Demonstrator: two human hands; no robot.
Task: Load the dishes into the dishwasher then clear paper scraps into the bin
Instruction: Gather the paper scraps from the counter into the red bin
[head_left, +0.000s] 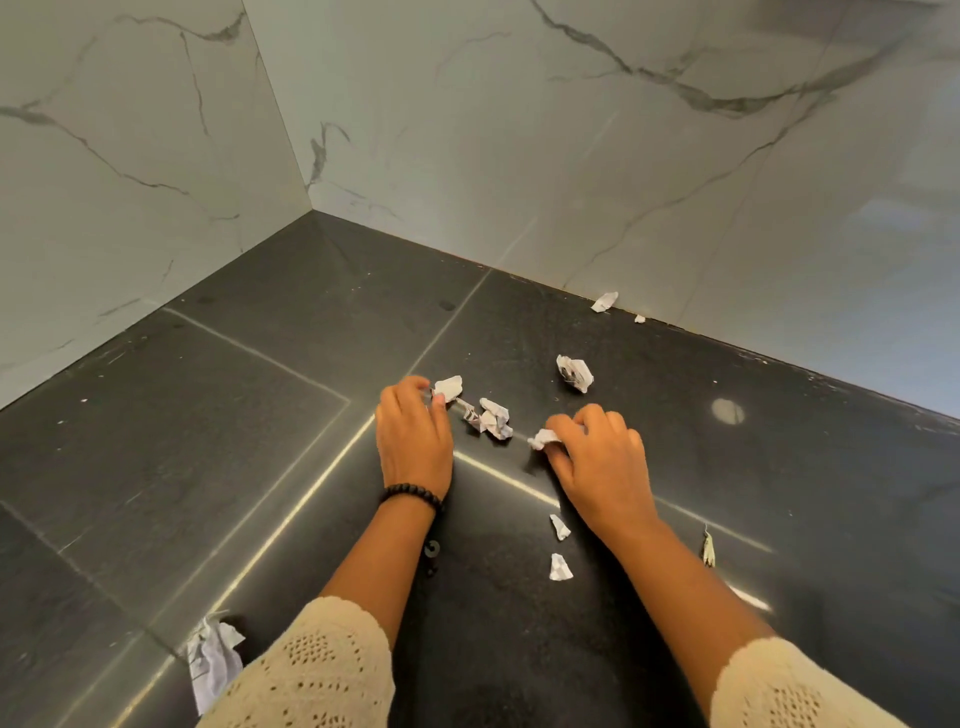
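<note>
Several crumpled paper scraps lie on the dark floor (260, 415) near the marble wall (519, 156). The largest wad (210, 657) sits by the left sleeve; a cluster (493, 418) lies between the hands. The left hand (413, 434) is curled, its fingers pinching a scrap (448, 387). The right hand (597, 457) is curled round another scrap (543, 439). The paper is judged light, soft and crushable, best pinched at raised creases; the flat bits (560, 566) would need fingernails.
</note>
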